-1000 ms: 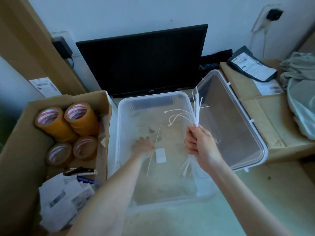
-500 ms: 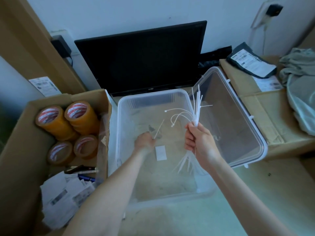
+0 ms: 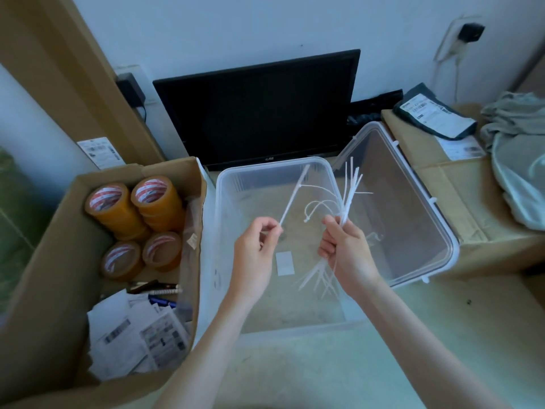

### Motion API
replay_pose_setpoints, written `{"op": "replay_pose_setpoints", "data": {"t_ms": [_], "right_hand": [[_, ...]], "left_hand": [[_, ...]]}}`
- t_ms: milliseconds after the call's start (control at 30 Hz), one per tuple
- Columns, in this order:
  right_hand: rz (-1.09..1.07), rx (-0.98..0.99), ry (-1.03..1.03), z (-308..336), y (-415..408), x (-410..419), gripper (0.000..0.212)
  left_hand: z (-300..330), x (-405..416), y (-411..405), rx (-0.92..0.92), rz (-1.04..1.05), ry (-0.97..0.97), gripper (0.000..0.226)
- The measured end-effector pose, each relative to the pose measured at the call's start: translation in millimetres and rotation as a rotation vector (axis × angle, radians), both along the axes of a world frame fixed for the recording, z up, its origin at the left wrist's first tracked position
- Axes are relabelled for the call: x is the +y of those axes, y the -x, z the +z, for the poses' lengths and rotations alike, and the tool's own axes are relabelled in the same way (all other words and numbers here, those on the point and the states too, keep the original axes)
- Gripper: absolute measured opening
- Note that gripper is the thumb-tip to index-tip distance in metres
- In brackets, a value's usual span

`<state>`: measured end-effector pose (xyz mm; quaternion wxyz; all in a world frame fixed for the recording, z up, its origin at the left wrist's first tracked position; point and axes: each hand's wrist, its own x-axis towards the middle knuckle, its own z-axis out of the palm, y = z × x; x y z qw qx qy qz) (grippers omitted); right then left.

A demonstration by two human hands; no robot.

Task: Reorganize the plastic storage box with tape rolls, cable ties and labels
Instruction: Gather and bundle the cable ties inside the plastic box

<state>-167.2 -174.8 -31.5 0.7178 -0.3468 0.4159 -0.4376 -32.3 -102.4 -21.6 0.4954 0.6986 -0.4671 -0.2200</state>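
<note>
Between left fingers (image 3: 272, 228), single cable tie (image 3: 292, 199)

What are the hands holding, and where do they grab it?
The left hand pinches one cable tie by its lower end. The right hand grips a bunch of ties round the middle.

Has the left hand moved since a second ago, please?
Yes: the left hand rose off the plastic box floor, away from the white label, pinching one cable tie.
</note>
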Motion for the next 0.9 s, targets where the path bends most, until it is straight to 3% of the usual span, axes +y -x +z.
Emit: {"op": "replay_pose_setpoints", "data": {"t_ms": [233,400,567,700,800,900], "right_hand": [[0.126,-0.011,0.043,0,-1,7,0.019],[0.135,0.037,0.077,-4,-2,11,0.027],[0.128,0.215,0.166,-3,0,11,0.038],[0.193,0.197,0.128,2,4,10,0.037],[0.319,0.316,0.12,5,7,7,0.037],[0.482,0.473,0.195,11,7,5,0.03]], "left_hand": [[-14,19,13,-0.412,-0.158,0.081,0.003],[-16,20,19,-0.414,-0.117,0.066,0.012],[-16,25,14,-0.368,-0.077,0.078,0.015],[-11,26,-1,-0.398,0.0,0.106,0.023],[6,23,-13,-0.562,-0.025,0.127,0.027],[28,14,-26,-0.891,-0.19,0.138,0.055]]}}
